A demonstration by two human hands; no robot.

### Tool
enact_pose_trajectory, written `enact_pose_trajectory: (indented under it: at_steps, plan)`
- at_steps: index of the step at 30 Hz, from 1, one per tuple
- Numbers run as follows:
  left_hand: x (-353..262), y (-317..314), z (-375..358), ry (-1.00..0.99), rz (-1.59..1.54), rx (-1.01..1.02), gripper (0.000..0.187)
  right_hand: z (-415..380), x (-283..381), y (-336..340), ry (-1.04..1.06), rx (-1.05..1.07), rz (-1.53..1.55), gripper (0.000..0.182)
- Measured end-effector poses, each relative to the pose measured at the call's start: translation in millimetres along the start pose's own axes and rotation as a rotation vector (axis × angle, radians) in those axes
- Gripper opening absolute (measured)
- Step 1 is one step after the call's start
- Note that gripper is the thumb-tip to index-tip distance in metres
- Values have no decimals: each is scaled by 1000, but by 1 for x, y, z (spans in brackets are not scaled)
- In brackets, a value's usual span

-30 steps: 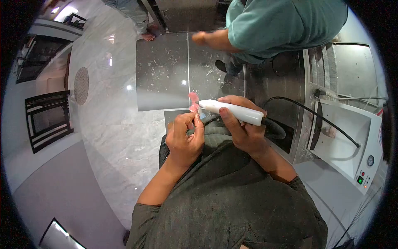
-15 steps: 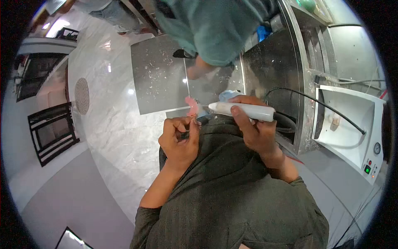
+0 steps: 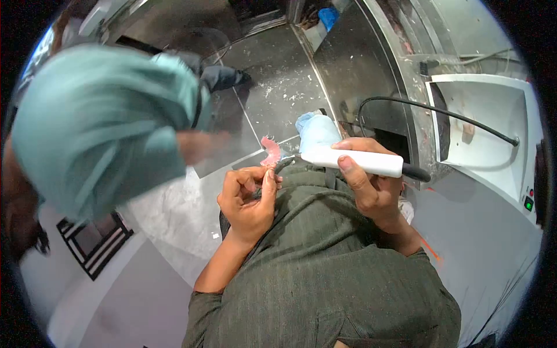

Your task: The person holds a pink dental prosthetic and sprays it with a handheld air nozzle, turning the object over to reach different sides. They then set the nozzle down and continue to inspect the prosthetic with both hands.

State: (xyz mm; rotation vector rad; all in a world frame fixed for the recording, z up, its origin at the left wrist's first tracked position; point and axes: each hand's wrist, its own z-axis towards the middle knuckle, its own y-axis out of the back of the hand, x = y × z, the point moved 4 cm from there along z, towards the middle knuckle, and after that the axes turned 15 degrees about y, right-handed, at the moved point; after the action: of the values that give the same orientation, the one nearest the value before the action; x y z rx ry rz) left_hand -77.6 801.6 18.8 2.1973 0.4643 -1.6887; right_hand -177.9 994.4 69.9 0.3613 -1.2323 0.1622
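Between the thumb and fingers of my left hand (image 3: 249, 203), I pinch one end of a small pink, horseshoe-shaped denture (image 3: 271, 152). Its curved part sticks up above the fingertips. My right hand (image 3: 374, 194) is wrapped around a white handpiece (image 3: 360, 159), lying roughly level. The handpiece's narrow tip points left at the denture, with a small gap between them. A thick black hose (image 3: 416, 172) leaves its rear end. Both hands are above my lap, over dark green clothing (image 3: 325, 243).
A co-worker in a teal shirt (image 3: 104, 127) is close on the left, blurred. To the right stands a white box unit (image 3: 499, 95) with a black hose (image 3: 435, 106) arching from it. Light-blue material (image 3: 318, 133) lies behind the handpiece. White bits litter the dark floor tiles (image 3: 278, 87).
The co-worker has moved from the top middle to the left. My view has shifted, showing more of the light-blue material. Both hands keep their hold, and the handpiece tip still faces the denture.
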Motion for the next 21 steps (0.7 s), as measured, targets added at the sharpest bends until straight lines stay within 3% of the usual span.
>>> enact_pose_trajectory:
  at_steps: [12,14,18,21]
  plan:
    - [-47,-77,91,-76,30,253,29,57,-21,72,29,-191,-6,14]
    - [-61,-96,108,-93,49,298,30,71,-19,90,105,-282,-135,14]
    - [-80,-133,139,-40,-2,398,31,95,-18,115,138,-290,-156,17]
    - [-90,-160,160,158,-167,510,30,103,-22,134,144,-364,-232,17]
